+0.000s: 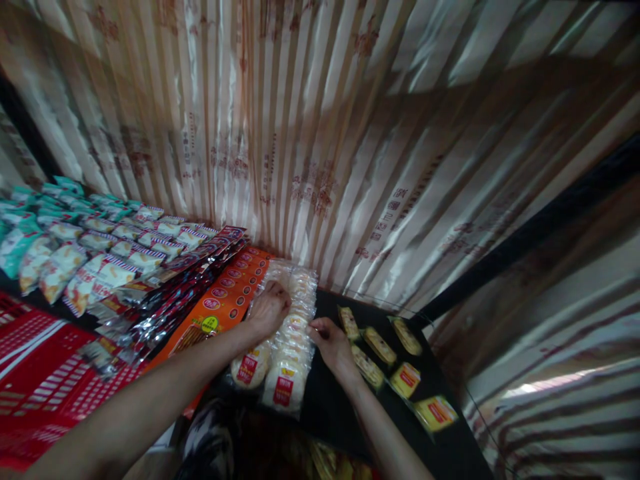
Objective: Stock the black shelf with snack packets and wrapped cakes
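Observation:
Two rows of clear packets of pale round cakes with red labels [284, 373] lie overlapped on a black shelf [330, 400]. My left hand [270, 308] rests knuckles up on the left row, fingers curled over the packets. My right hand [330, 341] touches the right edge of the right row with its fingers bent and pinched at a packet. Just right of that hand lie several small yellow snack packets [380, 347].
Left of the cakes run orange packets [225, 300], dark foil packets [190, 273], rows of white and green bags [90, 247] and red packaging [40, 360]. A striped shiny curtain [310, 133] hangs behind the shelf. A black rail [530, 233] slants at the right.

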Tool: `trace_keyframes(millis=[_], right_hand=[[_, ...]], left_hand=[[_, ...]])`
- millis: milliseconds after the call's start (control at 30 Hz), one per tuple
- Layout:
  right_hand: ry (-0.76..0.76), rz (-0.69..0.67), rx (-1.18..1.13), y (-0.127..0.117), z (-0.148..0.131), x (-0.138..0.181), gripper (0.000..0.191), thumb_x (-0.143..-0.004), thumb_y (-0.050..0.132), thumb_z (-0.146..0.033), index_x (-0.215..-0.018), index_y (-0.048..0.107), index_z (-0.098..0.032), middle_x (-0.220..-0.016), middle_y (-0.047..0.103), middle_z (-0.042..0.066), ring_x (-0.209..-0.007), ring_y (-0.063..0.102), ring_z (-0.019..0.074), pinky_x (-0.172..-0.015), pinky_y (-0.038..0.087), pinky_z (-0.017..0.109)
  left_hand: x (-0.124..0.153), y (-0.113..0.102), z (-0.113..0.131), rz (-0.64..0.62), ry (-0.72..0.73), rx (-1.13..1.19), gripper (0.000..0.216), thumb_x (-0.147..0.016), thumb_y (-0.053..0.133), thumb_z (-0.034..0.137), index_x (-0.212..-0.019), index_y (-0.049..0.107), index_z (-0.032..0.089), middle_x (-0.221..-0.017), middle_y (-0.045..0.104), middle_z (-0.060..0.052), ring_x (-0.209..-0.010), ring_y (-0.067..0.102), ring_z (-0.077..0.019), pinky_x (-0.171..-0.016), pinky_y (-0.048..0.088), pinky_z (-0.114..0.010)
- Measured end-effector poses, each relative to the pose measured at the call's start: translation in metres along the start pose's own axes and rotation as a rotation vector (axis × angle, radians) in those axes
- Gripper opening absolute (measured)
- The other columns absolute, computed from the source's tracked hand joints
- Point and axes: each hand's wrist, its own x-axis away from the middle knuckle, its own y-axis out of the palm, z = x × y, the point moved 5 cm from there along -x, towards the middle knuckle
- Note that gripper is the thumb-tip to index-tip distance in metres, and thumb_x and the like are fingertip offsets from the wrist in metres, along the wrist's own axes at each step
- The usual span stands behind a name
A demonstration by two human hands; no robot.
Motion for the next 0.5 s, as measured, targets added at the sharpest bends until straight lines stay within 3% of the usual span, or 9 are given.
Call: trace_keyframes(millis=[167,500], right_hand=[[-0.003,-0.055,0.021,0.003,-0.003,-0.006,0.019,-0.068,0.057,-0.041,-0.065,0.06,-0.022,-0.065,0.063,-0.001,-0.063,0.057,0.0155,-0.063,0.042,0.026],[0.011,0.101,0.141,0.004,-0.017,0.003,0.024,-0.075,0.047,-0.044,-0.071,0.06,-0.023,-0.068,0.064,-0.001,-0.066,0.059,0.017,-0.064,0.042,0.027]], left_hand=[[-0.002,0.002,-0.001,0.002,-0.005,0.0,0.013,-0.082,0.049,0.018,-0.081,0.062,0.018,-0.095,0.057,-0.006,-0.103,0.044,-0.0213,-0.087,0.042,-0.032],[0.005,-0.003,-0.005,0.066,0.018,0.081,0.013,-0.083,0.051,0.023,-0.087,0.062,0.018,-0.095,0.057,-0.006,-0.102,0.045,-0.0216,-0.088,0.042,-0.033]])
